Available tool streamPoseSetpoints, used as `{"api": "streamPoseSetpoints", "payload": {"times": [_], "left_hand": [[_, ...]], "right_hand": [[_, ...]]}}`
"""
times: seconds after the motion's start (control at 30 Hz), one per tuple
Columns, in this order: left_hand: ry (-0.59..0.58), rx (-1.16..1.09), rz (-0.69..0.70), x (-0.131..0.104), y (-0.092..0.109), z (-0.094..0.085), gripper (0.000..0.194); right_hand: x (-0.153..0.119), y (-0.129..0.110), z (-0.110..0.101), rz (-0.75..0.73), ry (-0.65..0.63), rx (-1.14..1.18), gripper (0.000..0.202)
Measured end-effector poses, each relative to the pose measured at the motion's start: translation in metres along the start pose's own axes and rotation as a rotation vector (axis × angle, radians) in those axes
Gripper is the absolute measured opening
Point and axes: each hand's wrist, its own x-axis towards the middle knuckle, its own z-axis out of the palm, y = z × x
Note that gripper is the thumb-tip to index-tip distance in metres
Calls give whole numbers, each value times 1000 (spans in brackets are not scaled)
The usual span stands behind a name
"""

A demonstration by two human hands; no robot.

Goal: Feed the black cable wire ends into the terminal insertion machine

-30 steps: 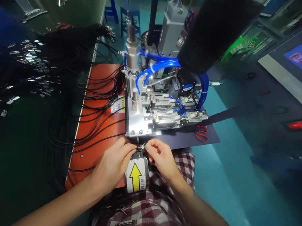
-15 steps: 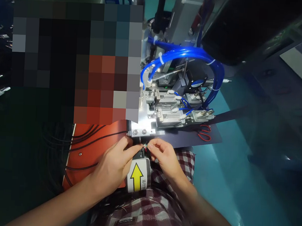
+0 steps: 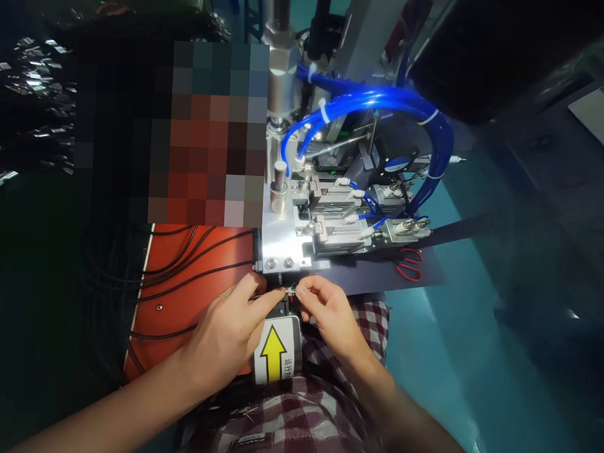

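My left hand [image 3: 228,323] is closed, with thumb and forefinger pinching the left end of a small bunch of thin wires [image 3: 290,292]. White, red and greenish strands show in the gap between my fingertips. From the other side, my right hand [image 3: 331,311] pinches the same bunch between thumb and forefinger. Both sets of fingertips are close together, just in front of a shiny metal block [image 3: 281,249]. Below them is a white plate with a yellow arrow [image 3: 275,352]. The exact ends of the wires are hidden by my fingers.
Black cables [image 3: 179,294] run across an orange surface [image 3: 161,340] at left. Behind my hands stand pneumatic cylinders [image 3: 339,235] with looped blue hoses [image 3: 382,100]. Red-handled scissors [image 3: 410,265] lie on the dark plate at right. A blurred-out area covers the upper left.
My hands keep the same pinch at nearly the same spot. The view has shifted slightly, and more of the metal column behind the block shows.
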Motion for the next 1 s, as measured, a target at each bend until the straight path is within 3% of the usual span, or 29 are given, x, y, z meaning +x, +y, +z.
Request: {"api": "streamPoseSetpoints", "payload": {"times": [0.37, 0.67, 0.87, 1.0], "left_hand": [[-10, -13, -8, -1, 0, 1, 32], [-4, 69, 53, 0, 1, -2, 30], [2, 131, 100, 1, 0, -1, 32], [-8, 135, 97, 0, 0, -2, 31]], "right_hand": [[-4, 15, 3, -144, 43, -81, 16], [-4, 9, 3, -73, 4, -35, 17], [-3, 12, 1, -163, 41, -152, 15], [-3, 7, 2, -69, -8, -79, 17]]}}
